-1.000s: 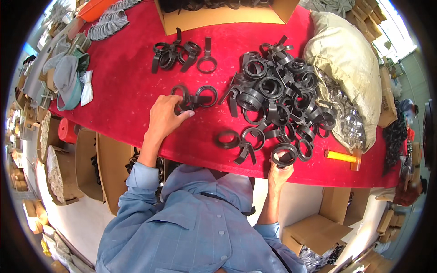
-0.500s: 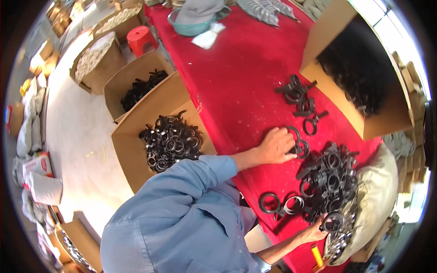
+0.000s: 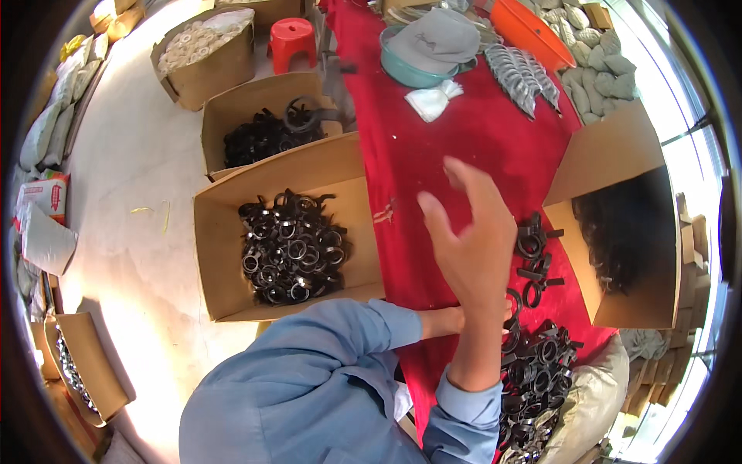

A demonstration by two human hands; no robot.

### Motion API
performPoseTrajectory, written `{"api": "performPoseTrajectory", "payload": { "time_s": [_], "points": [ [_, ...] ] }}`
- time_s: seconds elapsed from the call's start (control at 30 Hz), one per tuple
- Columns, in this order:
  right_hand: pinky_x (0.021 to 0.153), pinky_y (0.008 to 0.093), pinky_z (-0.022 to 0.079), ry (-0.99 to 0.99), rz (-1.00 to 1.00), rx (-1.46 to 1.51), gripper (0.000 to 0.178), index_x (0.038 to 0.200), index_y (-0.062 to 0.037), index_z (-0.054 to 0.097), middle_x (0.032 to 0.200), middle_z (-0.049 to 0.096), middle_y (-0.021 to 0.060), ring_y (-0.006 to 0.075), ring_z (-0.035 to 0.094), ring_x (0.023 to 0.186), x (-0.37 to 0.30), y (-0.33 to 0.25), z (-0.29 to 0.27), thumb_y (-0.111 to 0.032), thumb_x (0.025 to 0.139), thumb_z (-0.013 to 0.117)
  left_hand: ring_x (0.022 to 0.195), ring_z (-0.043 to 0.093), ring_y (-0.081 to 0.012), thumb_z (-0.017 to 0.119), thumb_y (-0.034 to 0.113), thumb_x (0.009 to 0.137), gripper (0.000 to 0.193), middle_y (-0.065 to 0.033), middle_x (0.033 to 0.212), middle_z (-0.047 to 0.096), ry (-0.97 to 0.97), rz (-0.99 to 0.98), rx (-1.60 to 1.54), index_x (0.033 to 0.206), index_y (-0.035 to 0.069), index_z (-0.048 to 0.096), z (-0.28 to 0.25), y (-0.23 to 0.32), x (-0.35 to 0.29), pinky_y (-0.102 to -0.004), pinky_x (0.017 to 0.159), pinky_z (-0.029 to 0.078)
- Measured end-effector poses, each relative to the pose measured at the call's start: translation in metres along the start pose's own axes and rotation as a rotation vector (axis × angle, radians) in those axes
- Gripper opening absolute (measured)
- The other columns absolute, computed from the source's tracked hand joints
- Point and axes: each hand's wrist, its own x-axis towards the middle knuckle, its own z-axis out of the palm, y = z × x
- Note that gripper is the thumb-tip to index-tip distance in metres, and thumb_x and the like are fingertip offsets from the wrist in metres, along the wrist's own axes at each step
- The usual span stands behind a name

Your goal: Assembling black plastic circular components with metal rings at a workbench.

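My right hand (image 3: 481, 232) is raised over the red table, thumb and fingers spread, holding nothing. A blurred black ring with a tab (image 3: 303, 116) hangs in the air over the smaller cardboard box (image 3: 267, 87), well away from the hand. Low on the tabletop lies my left hand (image 3: 507, 312), mostly hidden behind the right forearm. Its fingertips curl at a black ring (image 3: 515, 303); the grip itself is covered. Beside it a heap of black ring-shaped parts (image 3: 541, 371) spreads along a pale sack (image 3: 591, 402). Several similar parts (image 3: 532, 246) lie farther back.
Left of the table, a large cardboard box (image 3: 220, 255) holds many black rings. A tilted box (image 3: 568, 182) with dark contents stands on the right. Toward the back are a teal basin (image 3: 410, 71) with a grey cap, an orange basin (image 3: 533, 35) and a red stool (image 3: 292, 42).
My right hand has risen from the heap to above the table and let go of a black ring. That ring is now over the smaller box. The view has shifted; my left hand stays by the rings.
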Motion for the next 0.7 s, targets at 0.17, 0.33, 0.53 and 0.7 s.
{"api": "performPoseTrajectory", "payload": {
  "time_s": [0.17, 0.33, 0.53, 0.7],
  "points": [
    [0.092, 0.0336, 0.052, 0.001, 0.423, 0.105, 0.038, 0.119, 0.001, 0.065, 0.111, 0.07, 0.0135, 0.0216, 0.068, 0.101, -0.081, 0.066, -0.064, -0.002, 0.082, 0.073, 0.081, 0.059, -0.026, 0.072, 0.031, 0.081, 0.032, -0.0101, 0.09, 0.061, 0.162, -0.138, -0.415, 0.087, 0.004, 0.055, -0.012, 0.004, 0.023, -0.0432, 0.073, 0.048],
    [0.101, 0.0365, 0.048, 0.215, 0.721, 0.067, 0.052, 0.134, 0.002, 0.055, 0.126, 0.064, 0.0163, 0.0242, 0.062, 0.116, -0.178, 0.111, -0.139, -0.004, 0.086, 0.072, 0.077, 0.061, -0.0333, 0.073, 0.037, 0.077, 0.028, -0.011, 0.079, 0.062, -0.042, -0.276, -0.191, 0.078, 0.01, 0.065, -0.016, 0.002, 0.035, -0.0469, 0.066, 0.05],
    [0.104, 0.0384, 0.044, 0.186, 0.743, 0.111, 0.077, 0.141, -0.0028, 0.048, 0.136, 0.055, 0.0152, 0.0266, 0.053, 0.128, -0.247, 0.138, -0.157, -0.003, 0.072, 0.081, 0.066, 0.062, -0.0273, 0.084, 0.016, 0.069, 0.025, -0.0072, 0.072, 0.06, -0.065, -0.295, -0.343, 0.077, 0.007, 0.062, -0.027, 0.015, 0.047, -0.0387, 0.058, 0.049],
    [0.113, 0.0447, 0.036, 0.106, 0.654, -0.125, 0.088, 0.146, -0.0029, 0.041, 0.144, 0.046, 0.0222, 0.0393, 0.044, 0.135, -0.264, 0.129, -0.166, -0.011, 0.069, 0.084, 0.062, 0.059, -0.0254, 0.084, 0.008, 0.068, 0.026, -0.0079, 0.07, 0.057, -0.119, -0.335, -0.388, 0.077, 0.004, 0.06, -0.019, 0.035, 0.052, -0.0359, 0.055, 0.047]
  ]
}}
